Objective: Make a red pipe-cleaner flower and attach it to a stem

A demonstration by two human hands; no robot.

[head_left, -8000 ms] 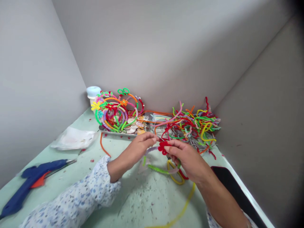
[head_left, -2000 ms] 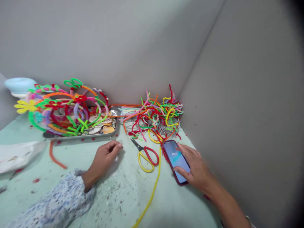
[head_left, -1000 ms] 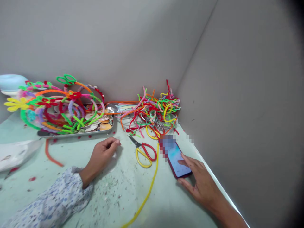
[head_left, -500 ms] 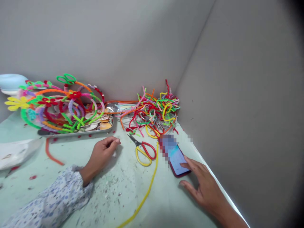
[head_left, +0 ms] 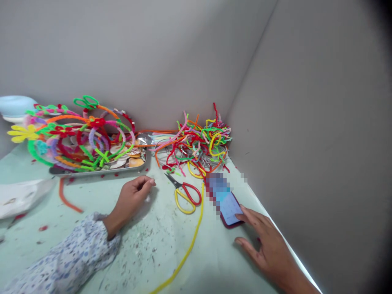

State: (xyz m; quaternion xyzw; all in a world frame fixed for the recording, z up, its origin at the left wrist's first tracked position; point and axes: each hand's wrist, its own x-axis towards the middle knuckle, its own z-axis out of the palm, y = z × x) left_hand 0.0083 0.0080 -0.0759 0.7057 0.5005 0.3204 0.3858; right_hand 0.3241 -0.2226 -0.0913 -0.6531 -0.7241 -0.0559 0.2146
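A phone (head_left: 230, 208) in a dark red case lies face up on the table, its screen lit and partly pixelated. My right hand (head_left: 266, 241) is at its lower right edge, fingers apart, one fingertip over the bottom of the screen. My left hand (head_left: 131, 202) rests on the table with its fingers curled; a small whitish bit shows beside it, and whether anything is inside the fingers is hidden. Between the hands lie scissors (head_left: 186, 197) with one red and one yellow handle. A yellow pipe cleaner (head_left: 193, 243) curves from near the phone to the front edge.
A metal tray (head_left: 134, 168) with shell-like pieces stands at the back left, under colourful pipe-cleaner hoops (head_left: 92, 141). Tangled pipe cleaners (head_left: 202, 143) are heaped in the back corner. An orange strip (head_left: 65, 200) and a white packet (head_left: 21, 198) lie at left. Grey walls (head_left: 312, 134) rise behind and right.
My right hand has shifted slightly right and down across the lower part of the phone. My left hand has stayed in place.
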